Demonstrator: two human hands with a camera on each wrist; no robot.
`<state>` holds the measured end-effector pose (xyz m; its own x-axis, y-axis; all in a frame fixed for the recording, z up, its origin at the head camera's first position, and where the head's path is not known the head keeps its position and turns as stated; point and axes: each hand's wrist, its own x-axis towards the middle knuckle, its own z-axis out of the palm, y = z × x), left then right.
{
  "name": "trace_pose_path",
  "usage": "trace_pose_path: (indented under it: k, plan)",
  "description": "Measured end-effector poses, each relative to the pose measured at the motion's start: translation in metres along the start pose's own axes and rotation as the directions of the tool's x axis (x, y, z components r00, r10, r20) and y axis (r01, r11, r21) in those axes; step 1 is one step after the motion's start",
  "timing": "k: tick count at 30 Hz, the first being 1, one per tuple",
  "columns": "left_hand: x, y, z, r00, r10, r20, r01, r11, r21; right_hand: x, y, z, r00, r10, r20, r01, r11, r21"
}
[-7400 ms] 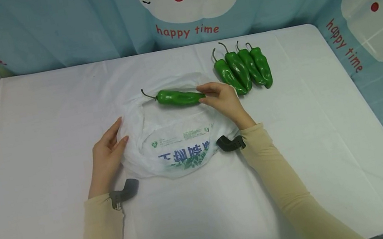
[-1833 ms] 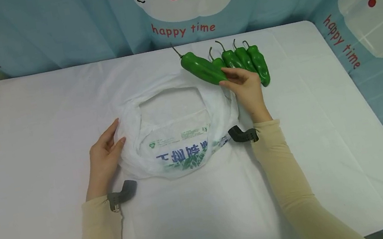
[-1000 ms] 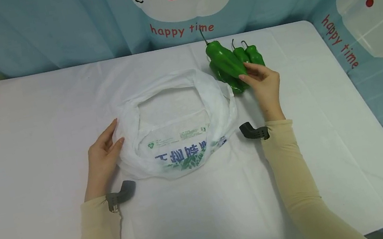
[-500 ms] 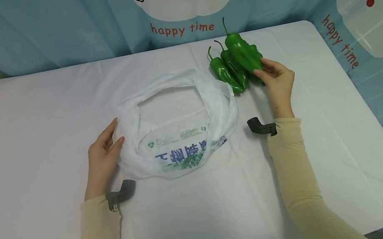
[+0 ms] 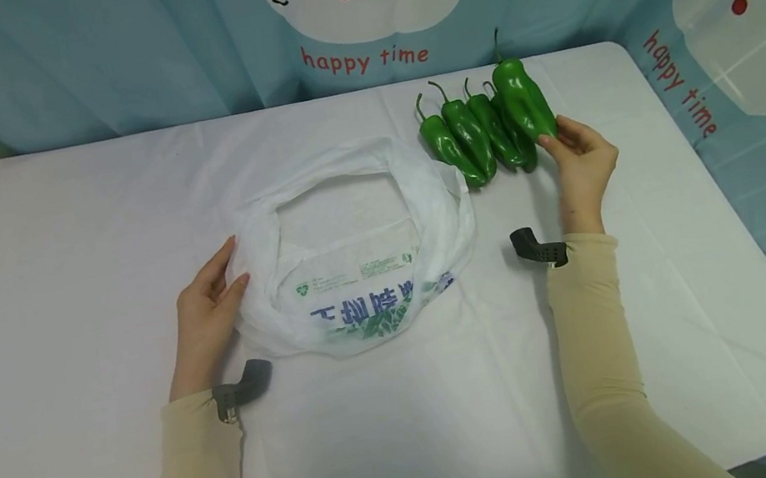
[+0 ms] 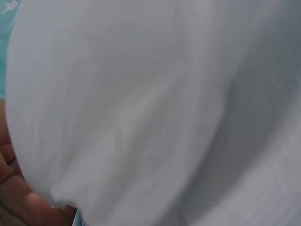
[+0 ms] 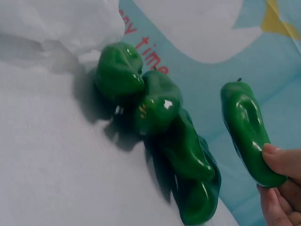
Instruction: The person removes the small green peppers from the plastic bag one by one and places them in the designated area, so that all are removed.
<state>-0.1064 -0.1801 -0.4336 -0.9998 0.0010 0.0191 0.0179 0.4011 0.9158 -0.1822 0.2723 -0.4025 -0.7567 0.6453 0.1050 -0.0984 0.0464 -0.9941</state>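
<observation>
My right hand [image 5: 581,162] pinches a long green chili pepper [image 5: 523,99] by its lower tip, stem pointing away. In the right wrist view this pepper [image 7: 244,125] is held up off the table, apart from the others. Just left of it, several green peppers [image 5: 467,132] lie side by side in a row. A white plastic bag [image 5: 441,204] with blue and green print lies with its mouth spread wide. My left hand [image 5: 207,309] holds the bag's left edge between thumb and fingers. White plastic [image 6: 113,108] fills most of the left wrist view, hiding part of that hand.
A white-covered table [image 5: 386,441] carries everything. Behind and beside it hangs a blue curtain [image 5: 168,46] with cartoon prints and red lettering. Dark wrist cameras [image 5: 538,248] are strapped on both sleeves.
My right hand has carried the pepper out from over the bag, to the right across the row, and it now hangs at the row's right end. The left hand keeps its place on the bag.
</observation>
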Motion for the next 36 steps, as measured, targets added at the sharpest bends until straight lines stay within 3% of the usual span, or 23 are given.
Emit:
trace_pose_path:
  k: [11, 20, 28, 36]
  plan:
    - [0.000, -0.002, 0.000, 1.000, -0.008, -0.001, 0.008, 1.000, 0.008, 0.008, 0.008, -0.012, 0.989, -0.001, -0.145, -0.014, 0.995, -0.100]
    - [0.000, 0.000, 0.000, 1.000, -0.006, 0.002, 0.006, 1.000, -0.001, 0.013, 0.016, -0.015, 0.982, -0.019, -0.190, -0.025, 0.974, -0.227]
    - [0.000, 0.001, 0.000, 1.000, -0.008, 0.005, 0.008, 1.000, -0.012, 0.015, 0.025, -0.017, 0.984, -0.045, -0.173, -0.023, 0.928, -0.372]
    - [-0.001, 0.002, 0.000, 1.000, -0.017, 0.013, 0.017, 1.000, -0.013, 0.016, 0.027, -0.016, 0.999, 0.013, -0.038, -0.027, 0.920, -0.390]
